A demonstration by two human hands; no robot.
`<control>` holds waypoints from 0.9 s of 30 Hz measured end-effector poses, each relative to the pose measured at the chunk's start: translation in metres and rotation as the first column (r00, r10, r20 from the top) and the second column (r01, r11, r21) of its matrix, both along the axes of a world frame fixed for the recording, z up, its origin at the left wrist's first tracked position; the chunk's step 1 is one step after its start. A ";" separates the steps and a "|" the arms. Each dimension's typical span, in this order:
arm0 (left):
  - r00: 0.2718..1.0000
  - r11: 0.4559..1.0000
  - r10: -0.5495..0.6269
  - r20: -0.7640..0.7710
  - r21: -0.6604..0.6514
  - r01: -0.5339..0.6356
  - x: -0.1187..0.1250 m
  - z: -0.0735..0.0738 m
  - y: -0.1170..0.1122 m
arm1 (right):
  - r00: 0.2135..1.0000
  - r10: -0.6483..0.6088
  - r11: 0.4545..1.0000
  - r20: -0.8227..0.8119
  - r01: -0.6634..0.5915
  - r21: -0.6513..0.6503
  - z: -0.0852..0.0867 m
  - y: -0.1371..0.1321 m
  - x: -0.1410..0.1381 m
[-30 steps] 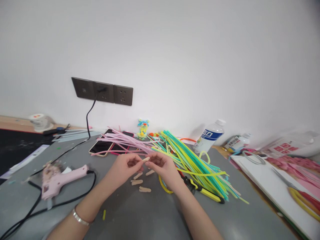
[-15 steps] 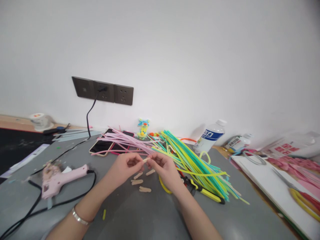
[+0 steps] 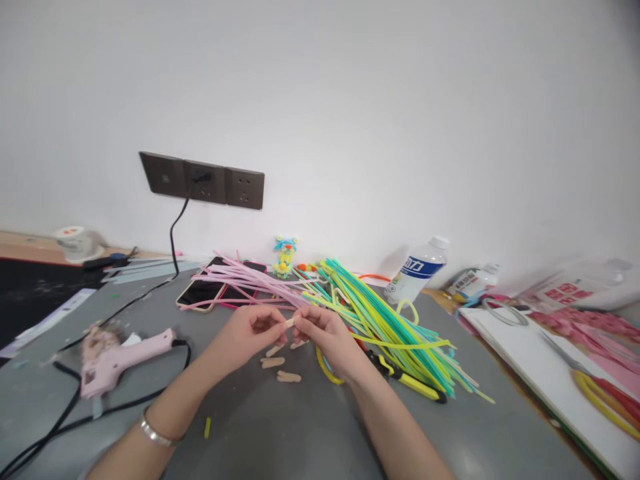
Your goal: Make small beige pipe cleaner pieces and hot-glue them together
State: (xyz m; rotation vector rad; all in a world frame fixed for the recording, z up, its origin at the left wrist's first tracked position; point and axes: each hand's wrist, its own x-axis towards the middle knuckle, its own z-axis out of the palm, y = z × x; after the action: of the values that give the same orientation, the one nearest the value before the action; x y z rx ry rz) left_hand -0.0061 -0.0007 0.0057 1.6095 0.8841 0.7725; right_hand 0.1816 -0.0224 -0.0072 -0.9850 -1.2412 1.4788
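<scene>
A white tub (image 3: 79, 248) with orange marks on its top sits at the far left of a grey table (image 3: 250, 440), its contents out of sight. Nearer, a pink glue gun (image 3: 123, 363) lies on its side, a black cable (image 3: 173, 240) rising behind it to a dark wall socket panel (image 3: 245, 189). Two phones (image 3: 200, 293) lie partly beneath a spread of pink pipe cleaners (image 3: 255, 279).

At center, the left hand (image 3: 254, 333), a silver bracelet (image 3: 156, 430) on its wrist, pinches a small beige piece (image 3: 289, 323) between thumb and finger; the right hand (image 3: 325, 337) grips the same piece from the other side, the fingertips nearly meeting above the table. Beige folded pieces (image 3: 289, 377) lie just below, on the near side. A blue-and-yellow figurine (image 3: 284, 259) stands at the far side by the wall.

To the right, green and yellow pipe cleaners (image 3: 385, 327) fan out over yellow-handled pliers (image 3: 417, 387). Behind them a white-capped bottle (image 3: 417, 272) leans, white characters on its blue label only partly in view; its contents cannot be made out. Farther right, a packet (image 3: 473, 283) carries dark print too blurred to read, and a clear plastic bag (image 3: 570, 293) bears illegible red characters. Scissors (image 3: 597, 393) with red-and-yellow handles rest on a white pad (image 3: 530, 360) at the near right.
</scene>
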 end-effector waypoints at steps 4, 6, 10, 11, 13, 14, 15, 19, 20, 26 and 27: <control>0.997 0.997 0.068 -0.021 0.020 -0.068 0.001 -0.003 0.002 | 0.992 -0.101 0.993 0.073 0.096 0.073 -0.001 0.002 -0.003; 0.996 0.996 0.091 -0.024 0.019 -0.090 0.001 -0.004 0.003 | 0.988 -0.130 0.987 0.088 0.120 0.103 -0.001 0.002 -0.002; 0.995 0.995 0.098 -0.020 0.030 -0.098 0.000 -0.008 0.006 | 0.980 -0.150 0.977 0.133 0.126 0.174 0.001 0.002 -0.001; 0.995 0.995 0.097 -0.024 0.033 -0.097 0.000 -0.009 0.006 | 0.976 -0.158 0.972 0.152 0.127 0.197 0.001 0.002 -0.001; 0.995 0.995 0.097 -0.032 0.034 -0.096 -0.001 -0.010 0.007 | 0.960 -0.208 0.952 0.189 0.155 0.262 0.001 0.001 -0.001; 0.995 0.995 0.098 -0.037 0.033 -0.097 0.000 -0.010 0.006 | 0.944 -0.251 0.934 0.215 0.177 0.312 0.001 0.001 -0.001; 0.994 0.995 0.100 -0.040 0.033 -0.099 0.000 -0.009 0.006 | 0.923 -0.299 0.908 0.242 0.197 0.370 0.001 0.001 -0.001; 0.992 0.991 0.119 -0.043 0.069 -0.115 0.003 -0.004 0.003 | 0.857 -0.413 0.804 0.307 0.185 0.566 0.003 0.001 -0.002; 0.991 0.990 0.122 -0.045 0.082 -0.118 0.003 -0.003 0.002 | 0.859 -0.411 0.795 0.306 0.174 0.582 0.003 0.001 -0.003; 0.990 0.988 0.112 -0.089 0.118 -0.101 0.001 -0.004 0.003 | 0.878 -0.363 0.803 0.312 0.125 0.582 0.005 0.000 -0.003; 0.990 0.988 0.108 -0.094 0.123 -0.096 0.001 -0.005 0.004 | 0.879 -0.354 0.808 0.318 0.117 0.578 0.005 0.000 -0.003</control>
State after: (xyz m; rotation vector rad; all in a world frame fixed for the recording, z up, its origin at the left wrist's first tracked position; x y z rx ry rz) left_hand -0.0054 0.0031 0.0008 1.7302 1.0153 0.8350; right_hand 0.1787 -0.0224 -0.0020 -1.0344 -1.6487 0.6533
